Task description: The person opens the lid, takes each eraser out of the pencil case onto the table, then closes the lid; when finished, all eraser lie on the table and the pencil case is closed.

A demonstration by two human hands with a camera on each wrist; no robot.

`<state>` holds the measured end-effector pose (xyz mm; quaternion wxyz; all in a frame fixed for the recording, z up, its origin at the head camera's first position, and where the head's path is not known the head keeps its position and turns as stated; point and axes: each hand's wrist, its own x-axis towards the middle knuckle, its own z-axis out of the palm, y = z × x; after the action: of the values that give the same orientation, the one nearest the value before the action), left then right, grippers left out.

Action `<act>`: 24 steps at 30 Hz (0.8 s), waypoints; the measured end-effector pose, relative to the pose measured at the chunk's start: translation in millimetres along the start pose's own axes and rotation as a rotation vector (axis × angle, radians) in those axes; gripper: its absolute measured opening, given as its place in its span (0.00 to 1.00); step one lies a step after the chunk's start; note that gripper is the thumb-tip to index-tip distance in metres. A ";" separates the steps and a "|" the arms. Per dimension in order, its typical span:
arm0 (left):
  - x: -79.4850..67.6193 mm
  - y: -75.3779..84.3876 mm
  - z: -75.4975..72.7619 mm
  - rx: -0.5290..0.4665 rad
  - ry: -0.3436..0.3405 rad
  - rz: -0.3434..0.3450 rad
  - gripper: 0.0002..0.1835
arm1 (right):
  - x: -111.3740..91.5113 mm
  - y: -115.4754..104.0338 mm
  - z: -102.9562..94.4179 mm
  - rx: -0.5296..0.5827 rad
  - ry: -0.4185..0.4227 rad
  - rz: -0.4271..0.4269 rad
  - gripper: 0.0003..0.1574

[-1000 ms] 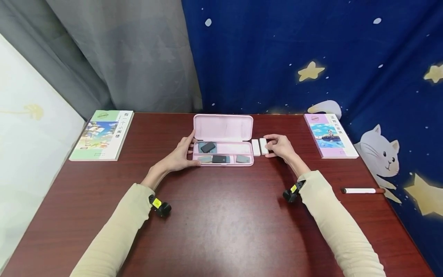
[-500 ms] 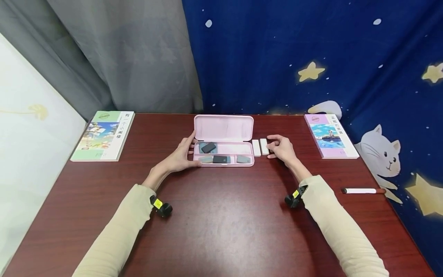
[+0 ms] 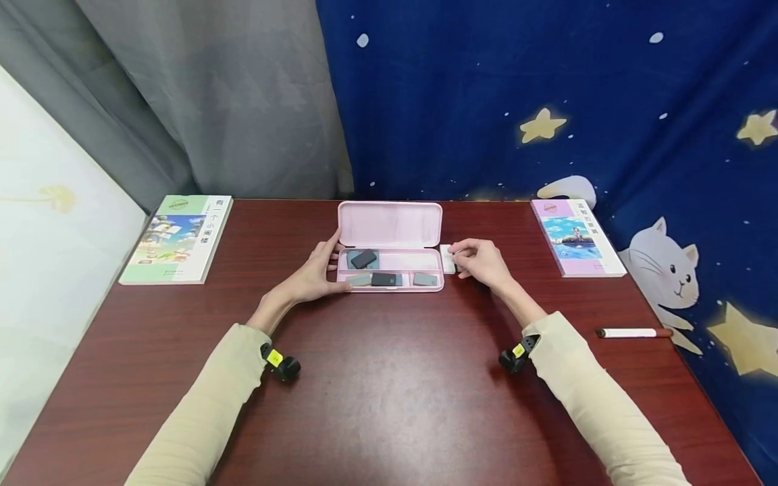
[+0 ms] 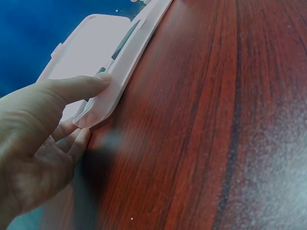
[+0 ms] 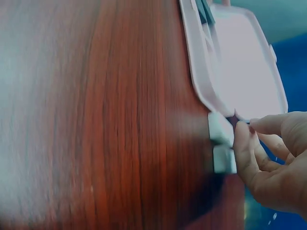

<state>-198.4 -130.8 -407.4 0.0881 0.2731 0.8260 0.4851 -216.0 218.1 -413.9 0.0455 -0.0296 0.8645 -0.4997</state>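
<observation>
A pink pencil case (image 3: 390, 224) lies open at the far middle of the table, its lid leaning back. My left hand (image 3: 313, 272) grips its left end, thumb (image 4: 91, 87) on the front rim and the other fingers at the end wall. Inside are a black block (image 3: 364, 258), a black-and-grey block (image 3: 385, 279) and a grey block (image 3: 425, 279). Two white eraser-like blocks (image 5: 220, 128) stand side by side at the case's right end. Over them is my right hand (image 3: 483, 262), thumb and forefinger tips close together; I cannot tell whether they pinch a block.
A green-edged book (image 3: 173, 239) lies at the far left and a purple-edged book (image 3: 577, 237) at the far right. A white marker (image 3: 632, 333) rests near the table's right edge. Grey and blue curtains (image 3: 425, 101) hang behind the table.
My right hand has shifted left from the right-hand white block and now covers much of the two blocks in the head view. The left hand and the pencil case have stayed put.
</observation>
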 end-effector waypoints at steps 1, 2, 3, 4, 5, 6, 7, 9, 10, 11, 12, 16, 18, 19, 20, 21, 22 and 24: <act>-0.3 -0.4 -0.2 0.002 -0.001 0.002 0.57 | -0.4 -2.8 3.1 -0.037 -0.010 -0.021 0.13; -0.5 -0.7 -0.4 0.003 -0.002 0.003 0.57 | -1.0 -6.0 6.2 -0.078 -0.019 -0.043 0.11; -0.8 -0.7 -0.7 0.003 -0.004 0.004 0.57 | -1.6 -8.9 9.3 -0.123 -0.029 -0.072 0.10; -0.9 -0.8 -0.8 0.003 -0.005 0.007 0.57 | -1.9 -11.6 12.3 -0.169 -0.035 -0.101 0.09; -0.9 -0.8 -1.0 0.002 -0.008 0.008 0.57 | -2.5 -14.4 15.4 -0.211 -0.041 -0.131 0.08; -1.0 -0.6 -1.1 0.000 -0.009 0.007 0.57 | -2.7 -16.6 18.3 -0.246 -0.050 -0.167 0.06; -0.9 -0.6 -1.2 0.001 -0.009 0.006 0.57 | -2.8 -18.9 21.3 -0.269 -0.059 -0.195 0.05; -0.5 -0.2 -1.2 -0.002 -0.009 0.001 0.57 | -3.2 -22.0 26.5 -0.321 -0.084 -0.253 0.03; 0.2 0.0 -1.2 -0.002 -0.010 -0.001 0.57 | -3.3 -22.9 28.2 -0.350 -0.095 -0.278 0.03; 0.8 0.5 -1.2 -0.004 -0.011 -0.002 0.57 | -3.7 -23.6 29.7 -0.378 -0.109 -0.301 0.03; 1.3 0.5 -1.0 -0.005 -0.011 -0.002 0.57 | -4.0 -24.0 31.0 -0.402 -0.121 -0.326 0.04; 1.7 1.1 -0.1 -0.008 -0.015 0.001 0.57 | -6.0 -23.1 34.7 -0.506 -0.145 -0.403 0.06; 1.5 1.3 0.0 -0.008 -0.016 0.000 0.57 | -6.3 -23.4 35.7 -0.547 -0.142 -0.437 0.06; 1.4 1.6 -0.1 -0.005 -0.017 -0.002 0.57 | -6.2 -23.6 36.0 -0.563 -0.143 -0.448 0.06; 1.2 1.9 -0.4 -0.005 -0.018 -0.004 0.57 | -5.7 -24.2 36.1 -0.577 -0.148 -0.456 0.07; 1.0 2.0 -0.6 -0.005 -0.019 -0.004 0.57 | -5.4 -24.9 36.2 -0.586 -0.153 -0.462 0.07; 0.8 2.0 -0.8 -0.006 -0.019 -0.004 0.57 | -5.2 -25.7 36.5 -0.590 -0.157 -0.465 0.07; 0.1 2.1 -1.1 -0.004 -0.017 -0.003 0.57 | -4.5 -26.1 37.5 -0.592 -0.167 -0.465 0.07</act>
<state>-198.2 -130.7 -405.0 0.0964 0.2759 0.8247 0.4842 -207.3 173.2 -409.7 -0.0093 -0.2774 0.9348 -0.2214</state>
